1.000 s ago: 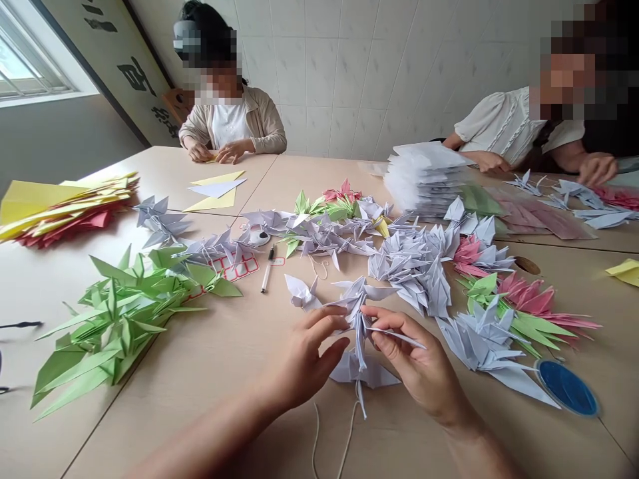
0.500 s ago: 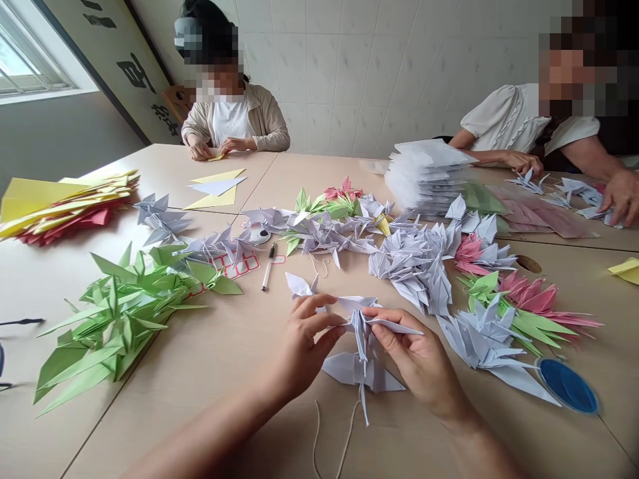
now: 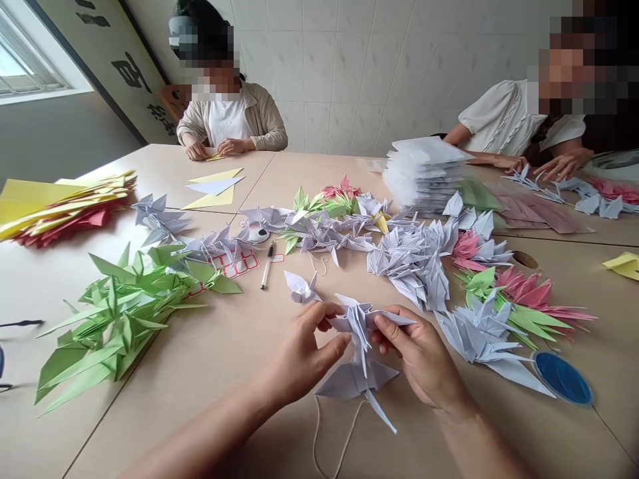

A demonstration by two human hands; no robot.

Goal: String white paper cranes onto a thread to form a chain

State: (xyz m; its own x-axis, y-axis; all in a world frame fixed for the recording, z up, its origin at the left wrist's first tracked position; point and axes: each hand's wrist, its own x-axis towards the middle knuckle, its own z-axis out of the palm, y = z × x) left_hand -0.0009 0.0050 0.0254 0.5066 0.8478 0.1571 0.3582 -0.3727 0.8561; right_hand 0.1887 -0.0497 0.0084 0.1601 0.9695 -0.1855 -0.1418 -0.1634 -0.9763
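Observation:
A white origami paper crane (image 3: 357,322) is held up between my two hands in the middle of the head view. My right hand (image 3: 417,356) pinches its right wing between thumb and fingers. At its left wing, the curled fingers of my left hand (image 3: 309,349) touch the paper, with the thumb a little apart below. Beneath hangs or lies another white paper crane (image 3: 357,381), partly covered by the first. A beige string (image 3: 318,432) runs down from there to the bottom edge. One more white crane (image 3: 301,287) lies just beyond my left hand.
Green cranes (image 3: 120,306) are heaped at left, beside stacked coloured paper (image 3: 64,206). White cranes (image 3: 414,256) spread beyond my hands. A pen (image 3: 267,266), a blue round lid (image 3: 563,378) and a stack of translucent packets (image 3: 424,176) are about. Two people sit across the table.
My left thumb has moved off the wing, and the held crane has tilted and opened out. The lower crane shows more. The right-hand co-worker's outstretched hand has drawn back.

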